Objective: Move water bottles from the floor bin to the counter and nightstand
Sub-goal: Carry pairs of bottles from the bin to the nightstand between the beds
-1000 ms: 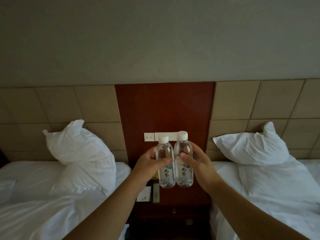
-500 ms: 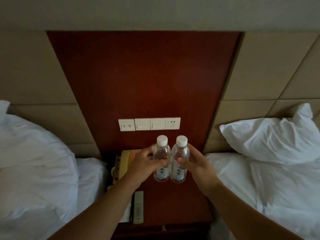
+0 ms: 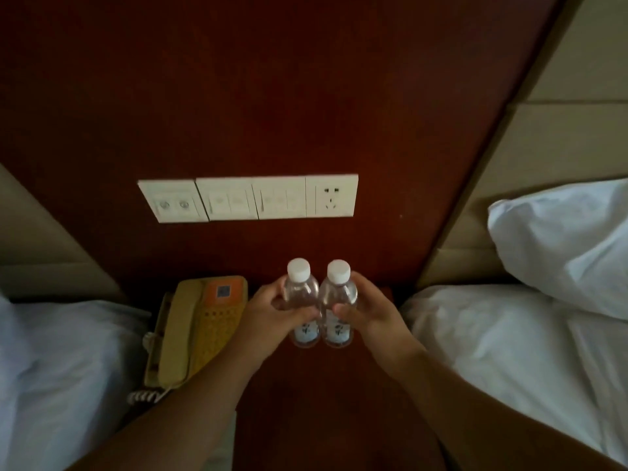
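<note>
Water bottles: two clear ones with white caps, upright and touching side by side over the dark wooden nightstand [image 3: 326, 396]; whether the bases rest on the top cannot be told. Left hand [image 3: 272, 321] wraps closed around the left bottle [image 3: 300, 300], thumb across its front. Right hand [image 3: 368, 314] wraps closed around the right bottle [image 3: 338, 302] likewise. Just left of the left hand lies a yellow corded telephone [image 3: 197, 328]. Beyond the hands, a white switch and socket panel [image 3: 248, 198] on the red-brown wall board. Right of the right hand, a white pillow [image 3: 560, 246] on a bed.
</note>
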Demonstrator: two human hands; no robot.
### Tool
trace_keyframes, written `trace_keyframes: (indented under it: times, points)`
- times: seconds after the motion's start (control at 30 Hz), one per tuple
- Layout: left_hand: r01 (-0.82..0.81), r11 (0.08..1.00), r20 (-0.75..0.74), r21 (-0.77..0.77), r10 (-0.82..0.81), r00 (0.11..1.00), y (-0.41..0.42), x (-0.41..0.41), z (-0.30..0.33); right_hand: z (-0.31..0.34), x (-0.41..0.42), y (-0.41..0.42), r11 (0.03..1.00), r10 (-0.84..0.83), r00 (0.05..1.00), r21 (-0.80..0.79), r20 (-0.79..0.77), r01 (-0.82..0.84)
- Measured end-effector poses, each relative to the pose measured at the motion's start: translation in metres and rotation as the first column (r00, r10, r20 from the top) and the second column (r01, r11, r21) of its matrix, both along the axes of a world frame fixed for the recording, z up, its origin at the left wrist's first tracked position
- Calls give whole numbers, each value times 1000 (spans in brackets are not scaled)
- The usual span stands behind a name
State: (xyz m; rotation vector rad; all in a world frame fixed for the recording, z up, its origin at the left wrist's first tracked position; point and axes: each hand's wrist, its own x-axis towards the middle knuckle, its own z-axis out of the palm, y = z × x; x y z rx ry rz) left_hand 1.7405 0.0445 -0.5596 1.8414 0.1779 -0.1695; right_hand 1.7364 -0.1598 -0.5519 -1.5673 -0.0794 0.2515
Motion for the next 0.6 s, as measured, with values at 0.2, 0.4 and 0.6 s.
trace_keyframes:
  times: [0.2,0.4,0.6]
  points:
    - [-50,999,0,1,50,999,8,25,-50,-59,33,5,997,72,997,21,-30,-72]
    - [-67,998,-19,-11,66,998,12,32,-70,-81,46,12,998,52,997,-17,-62,-53]
    - [-14,998,-5,67,14,1000,12,31,-79,-89,53,14,1000,12,998,-26,-55,-14]
